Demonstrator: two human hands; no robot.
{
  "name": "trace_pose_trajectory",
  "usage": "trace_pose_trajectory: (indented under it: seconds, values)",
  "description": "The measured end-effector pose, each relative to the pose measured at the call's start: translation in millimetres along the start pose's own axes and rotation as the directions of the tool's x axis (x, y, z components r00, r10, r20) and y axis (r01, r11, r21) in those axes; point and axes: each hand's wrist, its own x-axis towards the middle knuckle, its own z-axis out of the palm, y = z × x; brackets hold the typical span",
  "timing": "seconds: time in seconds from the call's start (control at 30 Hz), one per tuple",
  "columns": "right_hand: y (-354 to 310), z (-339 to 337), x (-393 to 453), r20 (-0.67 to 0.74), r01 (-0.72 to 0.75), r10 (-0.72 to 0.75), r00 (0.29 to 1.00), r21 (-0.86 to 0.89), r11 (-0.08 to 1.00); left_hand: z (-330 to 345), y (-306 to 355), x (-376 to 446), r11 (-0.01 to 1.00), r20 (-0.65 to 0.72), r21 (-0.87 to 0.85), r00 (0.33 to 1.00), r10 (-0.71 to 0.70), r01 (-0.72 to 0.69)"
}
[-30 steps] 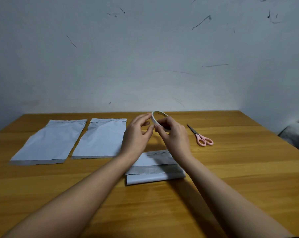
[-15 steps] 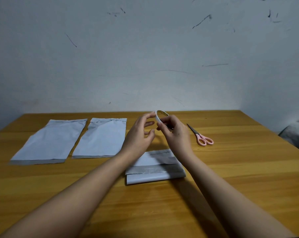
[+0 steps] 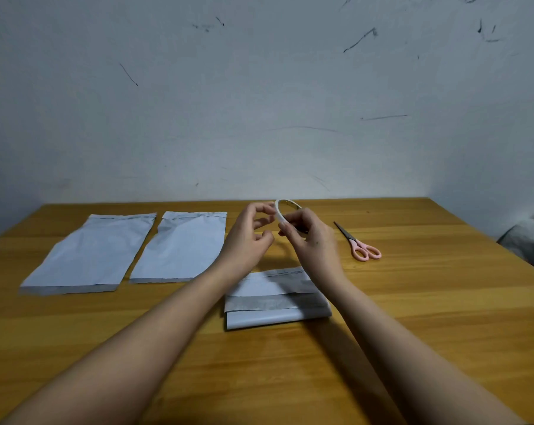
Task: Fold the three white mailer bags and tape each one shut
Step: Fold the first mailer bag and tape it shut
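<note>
Right hand [image 3: 313, 240] gripping tape roll [image 3: 285, 210] — left hand [image 3: 249, 237] beside

Tape roll [image 3: 285, 211] between raised hands [image 3: 282, 237]

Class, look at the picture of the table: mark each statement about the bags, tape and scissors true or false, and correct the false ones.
1. The right hand holds the tape roll. True.
2. All three bags are folded. False: only the near bag is folded; two flat bags lie unfolded.
3. The scissors lie on the table. True.
4. The left hand holds the scissors. False: nobody touches them.
</note>
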Motion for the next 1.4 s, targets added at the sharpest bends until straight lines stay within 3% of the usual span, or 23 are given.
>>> trace_pose_trajectory:
  seconds: [0.07,0.27,0.73,1.2,1.4]
  values:
    - [-1,0,1,-0.002,0.003,-0.003,1.0,0.002,1.0,-1,1,0,0.999,0.0,-0.032,1.0,-0.013,0.013]
    - [-2,1,3,-0.021,-0.03,0.031,0.999,0.078,0.997,1,0,-8,0.995,0.066,0.087,0.997,0.038,-0.043]
    - [-4,0,3,0.008,-0.065,0.064,0.998,0.201,0.978,3,3,-12,0.999,0.04,0.006,0.998,0.047,-0.047]
    - [0,0,1,0.036,-0.002,-0.003,0.999,0.125,0.992,2,2,-10,0.994,-0.01,-0.112,1.0,-0.003,0.002]
    - [1,2,0,0.006,-0.007,0.006,1.0,0.134,0.991,1,0,-11,0.995,-0.02,0.059,0.996,0.086,-0.085]
